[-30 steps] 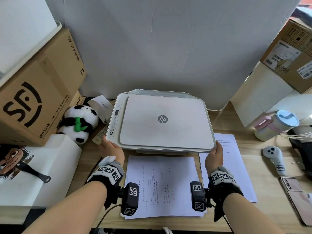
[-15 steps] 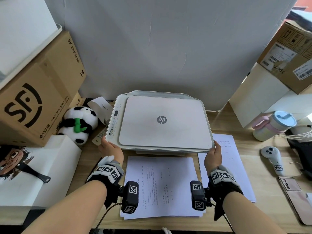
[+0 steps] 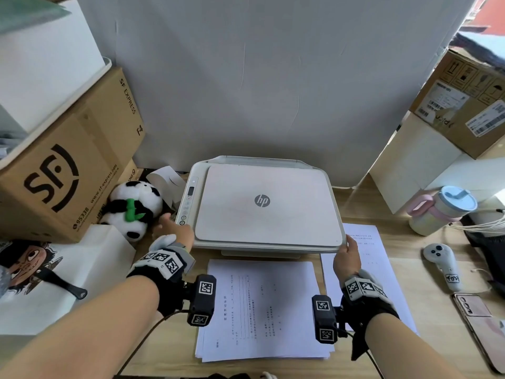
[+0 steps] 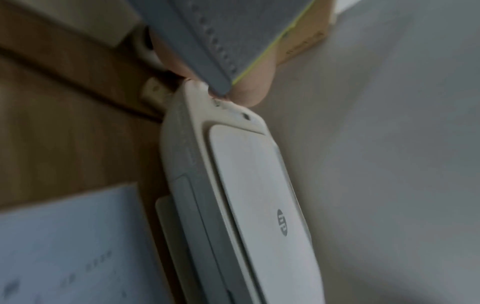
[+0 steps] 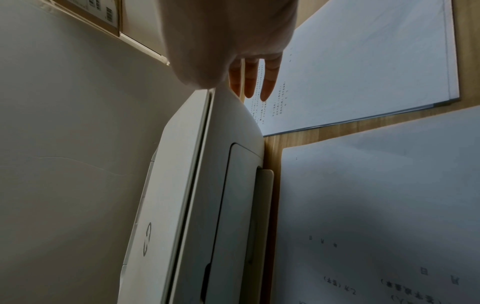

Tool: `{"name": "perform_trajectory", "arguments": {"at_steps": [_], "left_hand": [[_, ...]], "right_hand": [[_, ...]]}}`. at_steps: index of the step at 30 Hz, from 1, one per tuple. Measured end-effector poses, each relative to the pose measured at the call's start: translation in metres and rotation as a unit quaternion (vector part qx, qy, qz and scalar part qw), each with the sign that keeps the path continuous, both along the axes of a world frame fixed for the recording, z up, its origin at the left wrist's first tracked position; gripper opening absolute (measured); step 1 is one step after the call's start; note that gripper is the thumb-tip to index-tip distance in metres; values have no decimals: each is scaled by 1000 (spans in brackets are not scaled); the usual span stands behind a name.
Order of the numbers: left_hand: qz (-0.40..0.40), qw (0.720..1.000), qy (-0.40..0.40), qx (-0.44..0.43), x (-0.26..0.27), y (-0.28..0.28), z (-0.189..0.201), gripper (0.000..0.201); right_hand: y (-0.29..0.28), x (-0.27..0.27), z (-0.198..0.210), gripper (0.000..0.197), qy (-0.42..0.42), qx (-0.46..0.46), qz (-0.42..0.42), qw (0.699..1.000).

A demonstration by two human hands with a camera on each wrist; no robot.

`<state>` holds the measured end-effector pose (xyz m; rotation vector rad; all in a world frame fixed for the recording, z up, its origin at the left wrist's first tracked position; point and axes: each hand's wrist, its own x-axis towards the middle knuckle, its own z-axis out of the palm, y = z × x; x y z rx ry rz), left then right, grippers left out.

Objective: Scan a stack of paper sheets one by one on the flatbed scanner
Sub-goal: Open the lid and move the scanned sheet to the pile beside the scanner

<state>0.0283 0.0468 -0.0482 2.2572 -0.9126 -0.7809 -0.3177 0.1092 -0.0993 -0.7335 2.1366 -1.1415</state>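
The white HP flatbed scanner (image 3: 265, 206) stands mid-desk with its lid down. My left hand (image 3: 172, 231) is at its front left corner; in the left wrist view a fingertip (image 4: 253, 96) touches the button strip (image 3: 188, 203) on the scanner (image 4: 259, 195). My right hand (image 3: 345, 255) rests at the front right corner, thumb by the lid edge. Its straight fingers (image 5: 249, 82) hang beside the scanner (image 5: 182, 185) and hold nothing. A stack of printed sheets (image 3: 262, 310) lies in front of the scanner. A second pile (image 3: 369, 250) lies to the right.
On the left are an SF cardboard box (image 3: 62, 165), a panda plush (image 3: 134, 209) and a white box (image 3: 54, 283). A lidded cup (image 3: 440, 209), a controller (image 3: 442, 261), a phone (image 3: 481, 324) and stacked boxes (image 3: 464, 105) crowd the right. A white backdrop stands behind.
My left hand has left the scanner's front left corner and moved up to the button strip. My right hand stays at the front right corner.
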Motion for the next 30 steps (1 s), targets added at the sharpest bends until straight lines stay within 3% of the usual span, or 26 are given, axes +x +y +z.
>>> {"name": "perform_trajectory", "arguments": {"at_steps": [4,14,18,21,24,27,30], "left_hand": [[-117,989,-92,-2,-2,-17,12,41],[-226,963,-86,117,-20,-30,29,45],[-227,964,-1,140,-10,-46,38,20],[-210,966,68,134,0,-66,58,30],[-157,975,152,41,8,-91,84,29],[-104,955,268,-74,4,-115,109,25],[-59,936,314,-147,-6,-136,133,27]], "right_hand": [[1,0,1,39,11,18,-7,1000],[1,-1,5,38,28,47,-3,999],[1,-1,5,37,15,49,-11,999],[-4,-3,5,36,10,33,-22,999],[-16,-5,10,30,9,3,-41,999],[-31,-4,25,29,53,-14,-36,998],[-42,3,41,28,101,-37,1,994]]}}
